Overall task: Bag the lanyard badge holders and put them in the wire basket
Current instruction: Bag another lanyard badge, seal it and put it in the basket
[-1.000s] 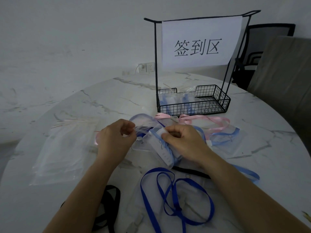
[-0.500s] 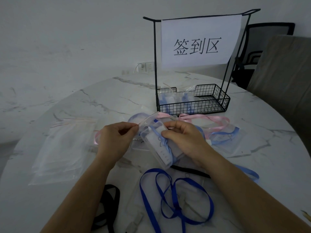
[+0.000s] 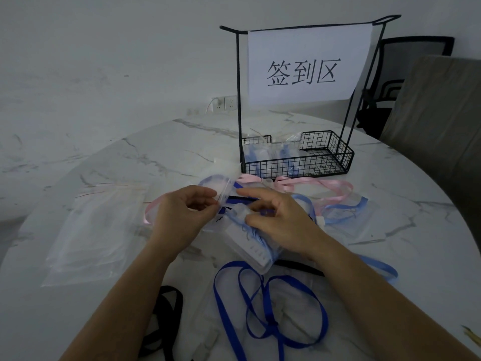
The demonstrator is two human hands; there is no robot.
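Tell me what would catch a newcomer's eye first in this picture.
The white paper sign with large black characters, hung over the wire basket at the table's far side. Next, the left hand and right hand at centre, pinching a clear bag with a badge holder inside.

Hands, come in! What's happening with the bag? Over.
Left hand pinches mouth of bag. Right hand grips it, badge holder inside. Wire basket ahead, pink lanyard lying before it.

L hand [image 3: 182, 217] + R hand [image 3: 281, 220] pinching clear bag [image 3: 225, 195] w/ badge holder [image 3: 251, 247] inside
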